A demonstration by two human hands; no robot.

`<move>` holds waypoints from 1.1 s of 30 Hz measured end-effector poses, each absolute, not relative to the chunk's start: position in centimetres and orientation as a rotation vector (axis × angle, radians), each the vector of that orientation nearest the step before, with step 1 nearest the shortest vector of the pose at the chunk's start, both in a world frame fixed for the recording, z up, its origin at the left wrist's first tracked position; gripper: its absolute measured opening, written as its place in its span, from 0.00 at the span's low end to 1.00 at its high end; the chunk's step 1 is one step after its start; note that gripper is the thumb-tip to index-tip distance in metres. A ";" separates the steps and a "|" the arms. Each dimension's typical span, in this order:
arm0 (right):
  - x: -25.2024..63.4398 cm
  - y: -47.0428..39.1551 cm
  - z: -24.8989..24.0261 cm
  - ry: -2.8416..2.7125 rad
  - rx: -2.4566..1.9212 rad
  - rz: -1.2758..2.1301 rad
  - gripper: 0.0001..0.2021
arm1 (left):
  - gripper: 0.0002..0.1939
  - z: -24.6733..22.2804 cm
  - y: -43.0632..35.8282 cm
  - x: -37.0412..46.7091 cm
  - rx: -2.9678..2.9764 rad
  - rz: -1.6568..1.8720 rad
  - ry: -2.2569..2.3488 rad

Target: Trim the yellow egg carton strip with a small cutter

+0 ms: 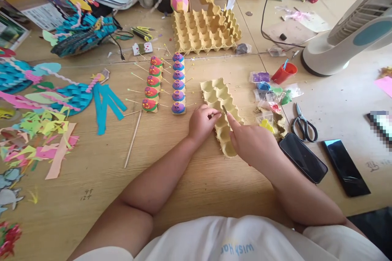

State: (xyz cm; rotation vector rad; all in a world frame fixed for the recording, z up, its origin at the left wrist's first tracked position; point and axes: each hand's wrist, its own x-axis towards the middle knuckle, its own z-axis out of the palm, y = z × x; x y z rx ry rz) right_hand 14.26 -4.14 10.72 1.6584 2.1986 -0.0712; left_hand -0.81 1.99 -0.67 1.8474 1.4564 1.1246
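A strip of yellowish egg carton (226, 133), two cups wide, lies on the table in front of me with its hollows facing up. My left hand (202, 124) is at its left edge, thumb and forefinger pinching the carton wall near the middle. My right hand (252, 140) is closed around a thin knife (224, 109), forefinger stretched along it. The blade's tip meets the carton close to my left fingertips; the handle is mostly hidden in my palm. Left of the strip stand two painted carton rows, red-green caterpillars (151, 81) and purple-blue caterpillars (178, 85), with stick-like feelers.
A large egg tray (202, 34) stands at the back. To the right are clay packets (263, 85), a red cup (284, 73), scissors (304, 124), two phones (303, 158) and a fan (327, 53). Paper scraps (45, 130), blue woven crafts (73, 96) and a wooden stick (133, 138) lie left.
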 end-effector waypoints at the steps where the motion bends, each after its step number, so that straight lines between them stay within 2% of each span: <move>1: 14.2 -4.0 10.7 2.204 1.670 -0.066 0.28 | 0.04 -0.6 2.0 -0.8 1.847 1.122 1.458; 17: 15.2 -4.1 10.8 2.214 1.674 -0.118 0.29 | 0.04 -0.8 1.9 -0.9 1.849 1.141 1.453; 23: 16.0 -5.6 12.3 2.193 1.706 -0.023 0.30 | 0.03 -1.0 1.9 -0.8 1.831 1.191 1.468; 33: 15.9 -6.0 11.7 2.233 1.626 -0.020 0.30 | 0.03 -0.8 2.0 -0.9 1.849 1.193 1.444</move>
